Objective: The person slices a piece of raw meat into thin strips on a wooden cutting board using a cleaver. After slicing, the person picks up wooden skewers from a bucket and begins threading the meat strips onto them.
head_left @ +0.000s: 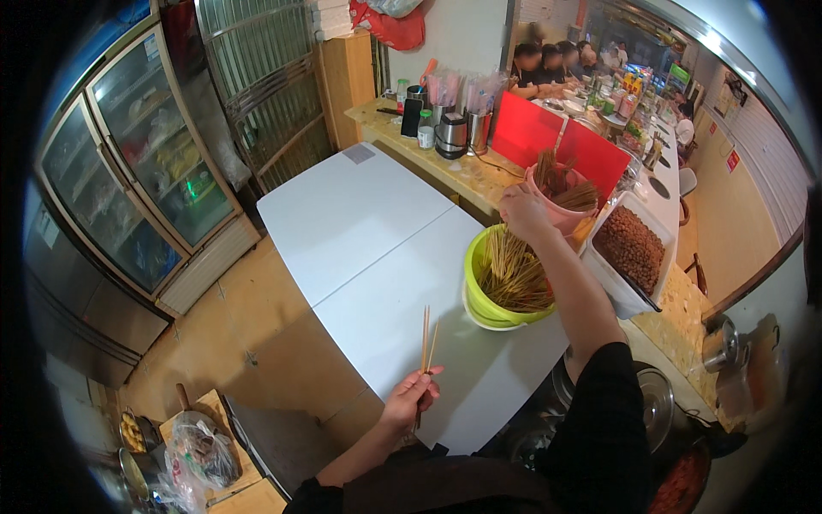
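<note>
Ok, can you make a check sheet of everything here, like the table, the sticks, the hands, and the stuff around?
Surface: white table, mostly bare, set against a stone counter.
Job's things: bamboo skewers upright in the left hand; green bowl full of skewers; pink bucket with more.
Clutter: tray of brown pieces, red boards, cups and a jug on the counter.
Hands: left hand grips a few skewers; right hand reaches over the green bowl, pinching skewers.
Cables: nothing seen.
Surroundings: glass-door fridges, pots, bagged food, people seated beyond.

Glass-door fridges (128,171), tan tiled floor (248,334), white table (377,248), metal shutter (265,86)
</note>
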Tool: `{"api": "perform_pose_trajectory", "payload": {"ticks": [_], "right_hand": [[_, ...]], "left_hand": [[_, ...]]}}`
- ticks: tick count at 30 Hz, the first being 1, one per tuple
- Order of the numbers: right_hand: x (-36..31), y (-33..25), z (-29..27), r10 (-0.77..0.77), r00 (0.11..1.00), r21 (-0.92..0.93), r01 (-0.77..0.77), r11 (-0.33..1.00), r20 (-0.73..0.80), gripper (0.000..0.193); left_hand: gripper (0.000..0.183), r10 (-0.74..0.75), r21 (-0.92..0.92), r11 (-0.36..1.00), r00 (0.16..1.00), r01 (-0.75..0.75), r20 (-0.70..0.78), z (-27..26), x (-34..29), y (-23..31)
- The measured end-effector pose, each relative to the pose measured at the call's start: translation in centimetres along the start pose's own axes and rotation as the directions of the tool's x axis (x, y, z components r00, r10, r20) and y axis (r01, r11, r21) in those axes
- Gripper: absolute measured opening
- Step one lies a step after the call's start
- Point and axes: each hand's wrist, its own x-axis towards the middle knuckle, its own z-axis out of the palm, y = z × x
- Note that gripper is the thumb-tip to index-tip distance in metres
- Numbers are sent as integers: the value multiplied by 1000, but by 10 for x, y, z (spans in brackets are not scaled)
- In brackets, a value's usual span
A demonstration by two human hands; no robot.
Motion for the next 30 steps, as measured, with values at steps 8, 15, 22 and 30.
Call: {"api": "perform_pose_trajectory", "payload": {"ticks": [8,15,22,30], "right_hand": [[-26,-14,-111,251,830,611,132,781,-499,6],[-102,-57,-164,299,952,968,-18,252,-60,12],[-98,-105,-58,-126,962,742,-101,662,244,15],[9,-2,16,156,984,-76,-163,984,-88,28]], "left_hand": [[38,20,63,998,1000,-19,-13,5,9,2],[40,3,-19,1000,1000,-3,11,23,25,19],[43,-29,-39,999,982,37,188,35,30,14],[38,42,19,999,991,-45,125,12,26,6]]}}
